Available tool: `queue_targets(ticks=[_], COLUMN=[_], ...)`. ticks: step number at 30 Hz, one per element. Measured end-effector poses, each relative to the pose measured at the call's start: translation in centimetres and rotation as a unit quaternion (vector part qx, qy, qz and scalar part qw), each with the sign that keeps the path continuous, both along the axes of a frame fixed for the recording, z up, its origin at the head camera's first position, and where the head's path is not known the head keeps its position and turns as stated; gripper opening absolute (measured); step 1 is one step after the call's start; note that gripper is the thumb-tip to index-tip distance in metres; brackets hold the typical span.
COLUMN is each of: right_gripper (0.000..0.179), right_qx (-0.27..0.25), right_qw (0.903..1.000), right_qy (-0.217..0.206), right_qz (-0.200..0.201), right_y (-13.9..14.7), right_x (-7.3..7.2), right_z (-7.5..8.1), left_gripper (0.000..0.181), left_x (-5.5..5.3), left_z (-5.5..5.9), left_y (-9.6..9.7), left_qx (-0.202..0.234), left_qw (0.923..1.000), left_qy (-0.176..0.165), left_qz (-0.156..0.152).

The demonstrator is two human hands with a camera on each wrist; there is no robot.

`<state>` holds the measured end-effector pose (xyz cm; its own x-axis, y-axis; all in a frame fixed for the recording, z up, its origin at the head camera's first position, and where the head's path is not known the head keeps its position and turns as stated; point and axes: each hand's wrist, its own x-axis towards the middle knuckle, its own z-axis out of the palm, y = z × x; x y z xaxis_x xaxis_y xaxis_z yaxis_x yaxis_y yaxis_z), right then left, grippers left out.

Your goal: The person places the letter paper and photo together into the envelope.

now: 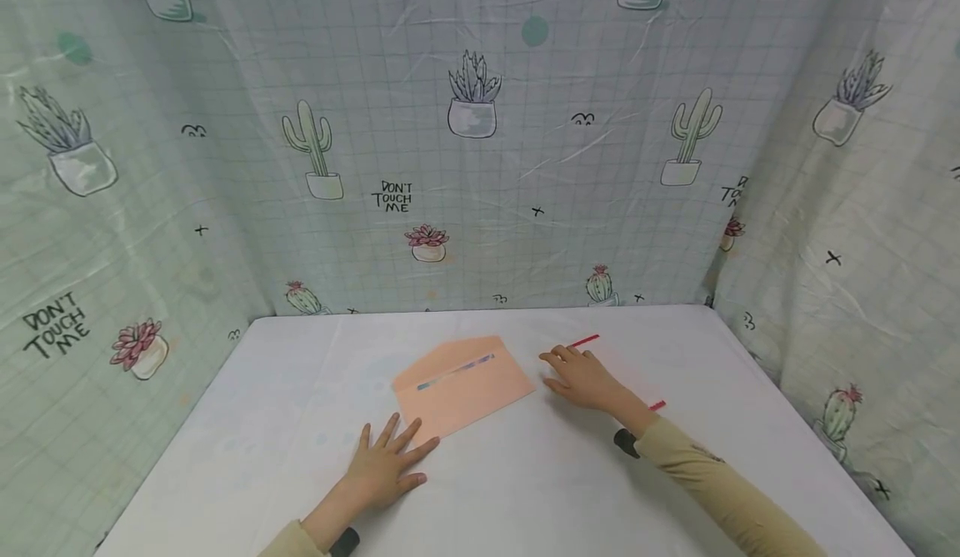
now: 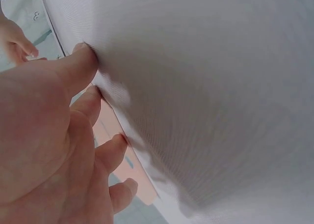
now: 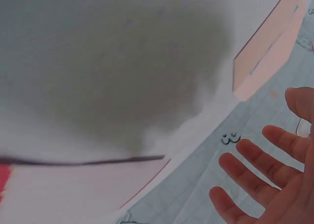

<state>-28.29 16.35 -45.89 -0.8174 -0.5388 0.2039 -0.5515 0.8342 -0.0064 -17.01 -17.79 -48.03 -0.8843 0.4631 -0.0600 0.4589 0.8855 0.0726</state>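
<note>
A peach envelope (image 1: 480,403) lies on the white table, its flap spread out on the far side. On its face is a narrow bluish-purple strip (image 1: 456,372). My left hand (image 1: 381,467) is spread beside the envelope's near left corner, fingertips at its edge; the left wrist view shows the fingers (image 2: 112,153) against the envelope (image 2: 140,182). To the envelope's right, my right hand (image 1: 588,380) hovers above the table, fingers loosely extended and holding nothing. Beneath it lies a pale, flat paper-like piece (image 3: 83,189) with red ends, partly hidden by the arm in the head view.
A patterned curtain (image 1: 540,165) with cactus drawings encloses the table (image 1: 300,390) at the back and both sides. Dark wrist-worn pieces show under the right wrist (image 1: 626,443) and the left wrist (image 1: 345,543).
</note>
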Motion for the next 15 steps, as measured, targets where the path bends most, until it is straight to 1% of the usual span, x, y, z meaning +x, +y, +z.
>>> queue_targets(ticks=[3,6,10,13,15], right_gripper=[0.041,0.042,0.042,0.041,0.042], right_qx=[0.008,0.018,0.042,0.053,0.050], right_qw=[0.9998,0.9992,0.9967,0.9952,0.9951], right_qy=[0.014,0.018,0.029,0.036,0.033], right_qz=[-0.013,-0.032,-0.062,-0.075,-0.079], right_y=[1.3,2.5,4.3,5.8,6.7], right_x=[-0.1,-0.2,-0.5,-1.0,-1.4], right_z=[-0.2,-0.4,-0.7,-0.9,-1.0], left_gripper=[0.050,0.050,0.050,0.051,0.051], left_x=[0.0,0.0,0.1,0.1,0.0], left_z=[0.1,0.2,0.4,0.3,0.3], left_y=[0.0,0.1,0.1,0.1,0.1], left_qx=[-0.001,-0.002,-0.001,-0.001,0.000], left_qw=[1.0000,1.0000,1.0000,1.0000,1.0000], left_qy=[0.000,-0.003,-0.006,-0.005,-0.005], left_qz=[-0.001,0.001,0.004,0.003,0.002])
